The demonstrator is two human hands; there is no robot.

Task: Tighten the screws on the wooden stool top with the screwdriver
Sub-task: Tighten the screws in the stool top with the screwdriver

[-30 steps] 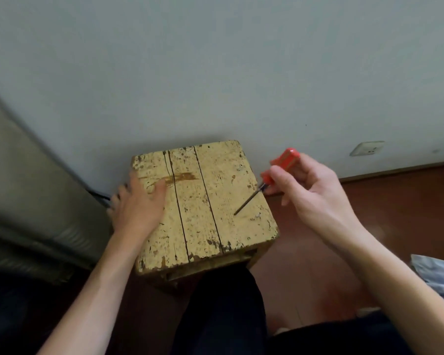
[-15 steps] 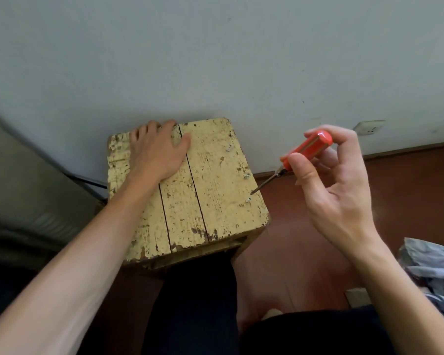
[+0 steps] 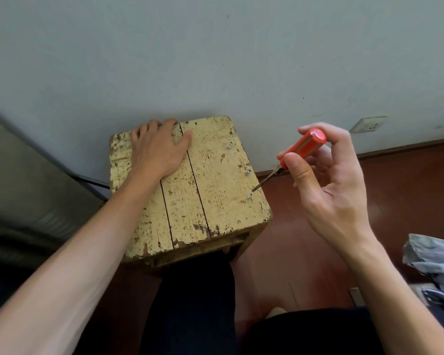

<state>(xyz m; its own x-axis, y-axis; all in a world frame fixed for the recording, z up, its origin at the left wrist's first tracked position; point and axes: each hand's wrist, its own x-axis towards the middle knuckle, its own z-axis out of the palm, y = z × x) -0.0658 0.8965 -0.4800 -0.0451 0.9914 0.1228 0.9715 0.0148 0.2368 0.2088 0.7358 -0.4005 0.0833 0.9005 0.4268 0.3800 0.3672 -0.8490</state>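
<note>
Right hand (image 3: 328, 190) pinches an orange-handled screwdriver (image 3: 296, 152), tip just above the stool top's (image 3: 215, 190) nearest screw (image 3: 250, 196); left hand (image 3: 157, 149) rests flat there.

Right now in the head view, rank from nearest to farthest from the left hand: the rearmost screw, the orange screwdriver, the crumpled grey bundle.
1. Rearmost screw, on the stool top, right of the left hand.
2. Orange screwdriver, in the right hand past the stool's right edge.
3. Crumpled grey bundle, floor, far right.
</note>
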